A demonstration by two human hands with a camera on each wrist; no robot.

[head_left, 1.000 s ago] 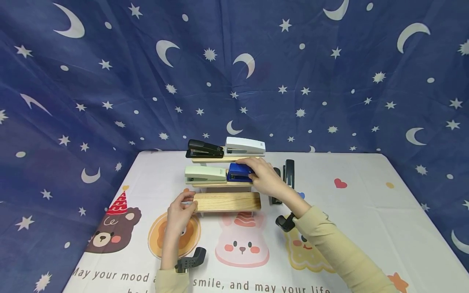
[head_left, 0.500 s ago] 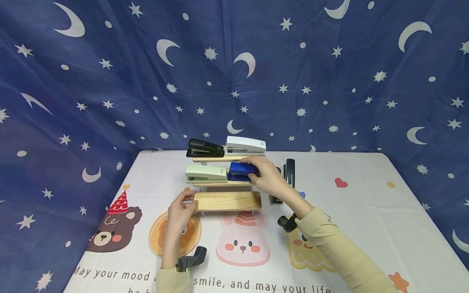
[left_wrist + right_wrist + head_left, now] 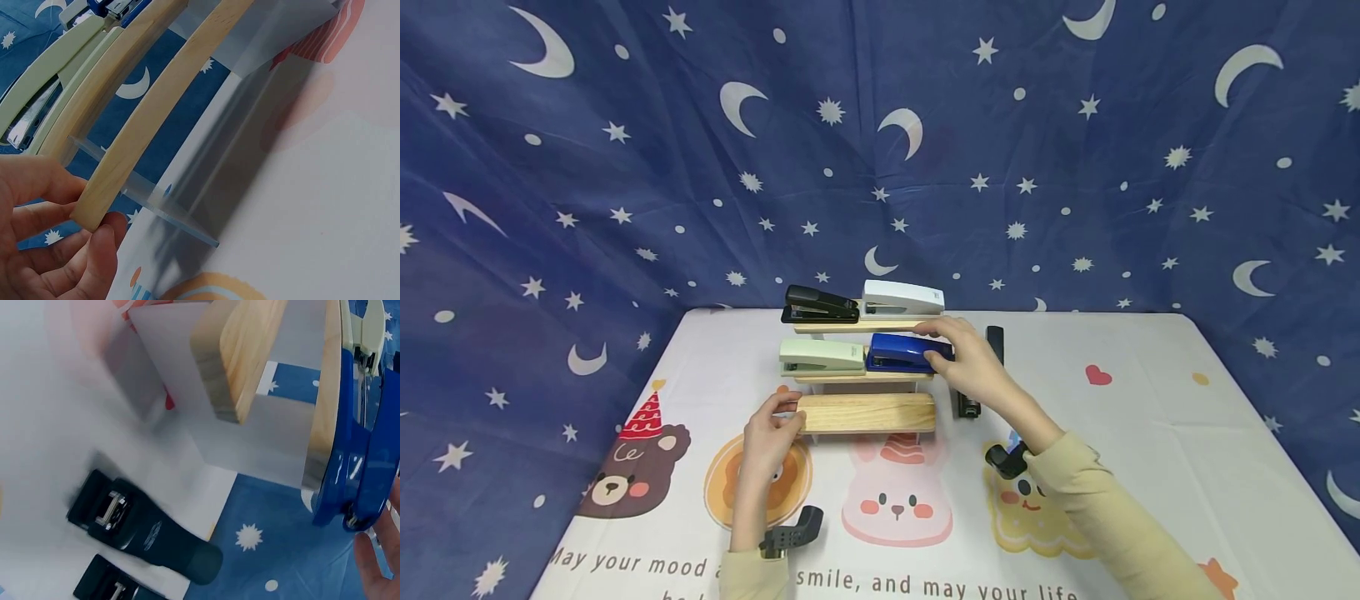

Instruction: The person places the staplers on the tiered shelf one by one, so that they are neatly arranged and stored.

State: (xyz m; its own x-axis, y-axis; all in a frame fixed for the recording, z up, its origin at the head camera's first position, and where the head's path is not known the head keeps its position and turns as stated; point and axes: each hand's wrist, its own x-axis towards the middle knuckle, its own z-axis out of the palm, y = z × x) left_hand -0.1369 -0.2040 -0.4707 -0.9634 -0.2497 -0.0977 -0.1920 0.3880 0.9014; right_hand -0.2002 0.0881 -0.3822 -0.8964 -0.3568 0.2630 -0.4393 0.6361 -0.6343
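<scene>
My left hand [image 3: 765,437] pinches the left end of the lowest wooden board [image 3: 865,413] of a three-tier shelf, thumb below and fingers behind in the left wrist view. On the middle tier a blue stapler [image 3: 898,352] lies end to end with a pale green stapler [image 3: 822,357]. Around the blue stapler's right end is my right hand [image 3: 976,367], its fingers spread and loose. The right wrist view has its fingers [image 3: 369,565] by that end; whether they touch it is hard to tell.
A black stapler [image 3: 820,306] and a white stapler [image 3: 902,300] occupy the top tier. Two dark staplers lie on the table right of the shelf, one farther back [image 3: 995,343], the other [image 3: 967,406] partly behind my right hand. A blue curtain [image 3: 1075,225] hangs behind.
My right hand has slid rightward along the blue stapler to its right end, uncovering more of it. The stapler stays in place, and my left hand has not moved.
</scene>
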